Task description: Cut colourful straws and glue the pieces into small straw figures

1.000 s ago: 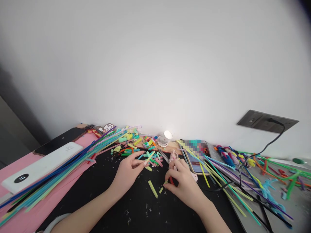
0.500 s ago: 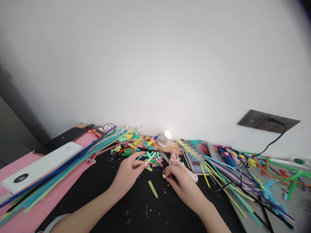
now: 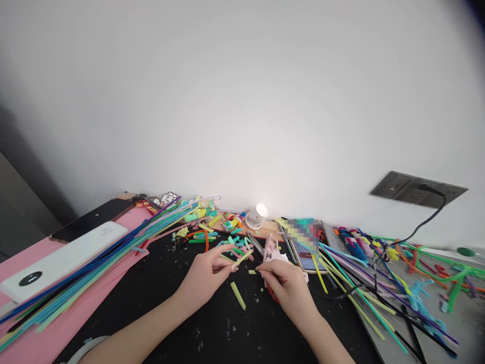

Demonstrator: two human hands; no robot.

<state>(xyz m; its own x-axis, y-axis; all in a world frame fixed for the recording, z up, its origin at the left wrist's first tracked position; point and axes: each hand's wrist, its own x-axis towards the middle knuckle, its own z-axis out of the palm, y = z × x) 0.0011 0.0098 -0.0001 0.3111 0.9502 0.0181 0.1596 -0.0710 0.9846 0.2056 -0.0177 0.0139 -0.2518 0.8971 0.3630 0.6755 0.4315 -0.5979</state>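
My left hand (image 3: 206, 275) pinches a short yellow-green straw piece (image 3: 242, 258) between thumb and fingertips above the black mat (image 3: 170, 308). My right hand (image 3: 286, 288) is closed in a pinch just to its right, with a tiny yellow straw bit (image 3: 252, 272) at its fingertips, close to the left hand's piece. Another cut yellow-green straw piece (image 3: 238, 296) lies on the mat below and between both hands. A heap of short coloured straw pieces (image 3: 231, 242) lies just behind the hands.
A long bundle of blue and green straws (image 3: 94, 268) crosses the pink sheet (image 3: 45, 338) at left, beside a white power bank (image 3: 60, 260) and a dark phone (image 3: 93, 218). A small lit candle cup (image 3: 256, 216), a second phone (image 3: 306, 253) and pipe cleaners (image 3: 417, 288) lie at right.
Both hands have drawn together: the left hand shifted right with its straw piece, and the right hand lifted its tiny yellow bit up toward it.
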